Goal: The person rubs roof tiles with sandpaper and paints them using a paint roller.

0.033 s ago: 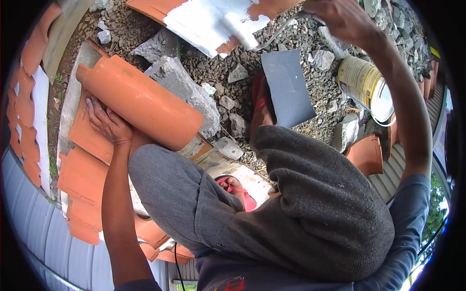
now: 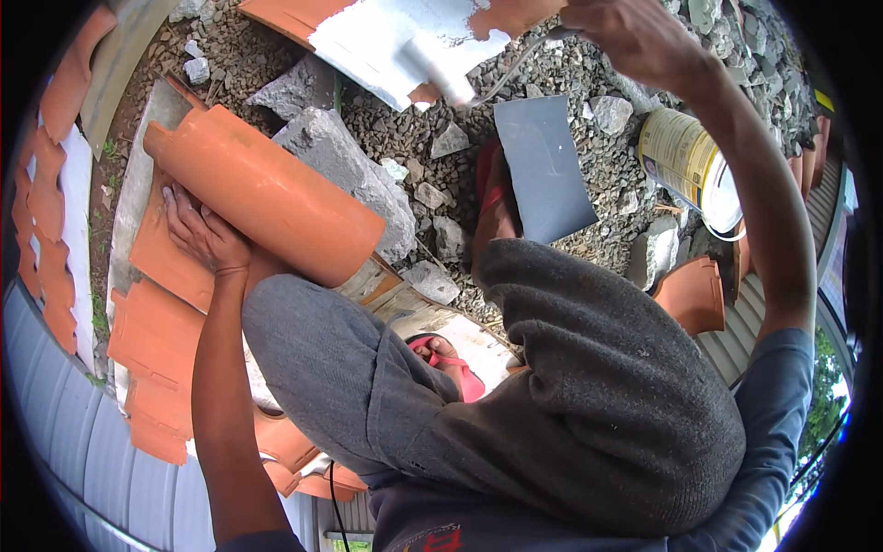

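Note:
My right hand (image 2: pixel 639 46) is closed round the handle of a paint roller (image 2: pixel 449 78) at the top. The roller's pale, motion-blurred sleeve touches an orange roof tile (image 2: pixel 520 16) that is partly covered in white paint. On the left, my left hand (image 2: pixel 204 228) lies with its fingers stretched out on flat orange tiles (image 2: pixel 166 262). A long, curved orange ridge tile (image 2: pixel 267 193) rests right beside those fingers, above my left knee. Where the thumb is, the tile and wrist hide it.
A yellow-labelled paint bucket (image 2: pixel 685 166) lies tipped on the gravel at right. A dark grey sheet (image 2: pixel 544 166) leans by my foot. Concrete chunks (image 2: pixel 345 170) lie in the middle, and a broken orange tile piece (image 2: pixel 692 294) sits near the bucket. Corrugated metal (image 2: pixel 101 432) runs along the lower left.
The paint roller and my right hand have shifted slightly left, the roller sleeve also a little nearer. My left hand and the ridge tile have stayed in place.

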Motion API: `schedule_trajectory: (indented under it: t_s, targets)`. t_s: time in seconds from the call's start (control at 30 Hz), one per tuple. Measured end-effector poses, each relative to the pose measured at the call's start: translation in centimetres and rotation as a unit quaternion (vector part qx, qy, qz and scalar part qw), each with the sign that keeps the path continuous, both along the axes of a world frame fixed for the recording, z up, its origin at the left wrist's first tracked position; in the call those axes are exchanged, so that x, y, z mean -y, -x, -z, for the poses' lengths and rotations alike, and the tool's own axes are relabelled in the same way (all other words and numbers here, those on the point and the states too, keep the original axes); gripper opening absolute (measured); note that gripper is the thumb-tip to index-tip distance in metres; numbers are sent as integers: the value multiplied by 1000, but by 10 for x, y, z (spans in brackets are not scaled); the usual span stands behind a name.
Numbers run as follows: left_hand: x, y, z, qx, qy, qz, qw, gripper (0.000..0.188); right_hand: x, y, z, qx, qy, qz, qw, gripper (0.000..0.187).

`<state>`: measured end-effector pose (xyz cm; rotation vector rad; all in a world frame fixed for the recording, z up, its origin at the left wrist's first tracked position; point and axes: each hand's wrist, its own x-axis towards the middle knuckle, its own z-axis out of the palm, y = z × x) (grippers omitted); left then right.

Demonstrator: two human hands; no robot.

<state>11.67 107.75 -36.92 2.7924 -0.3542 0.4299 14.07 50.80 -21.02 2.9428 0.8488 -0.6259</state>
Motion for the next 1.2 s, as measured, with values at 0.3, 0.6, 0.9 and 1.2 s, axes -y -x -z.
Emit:
schedule_trajectory:
  t_s: [0.3,0.6,0.9,1.2]
  targets:
    - [-7,1,-2,-5,-15,-9,1000,63,35,-32,-12,19,-20,2,1000,8]
    - [-2,3,-2,-7,-3,0,1000,62,-27,-11,4,-108,-57,73,990,19]
    - [-5,-1,-2,-12,-7,-2,1000,62,-29,-7,-1,-146,-66,144,977,22]
    - [-3,2,-2,-15,-25,-16,999,63,-25,-15,-22,-128,-14,104,986,18]
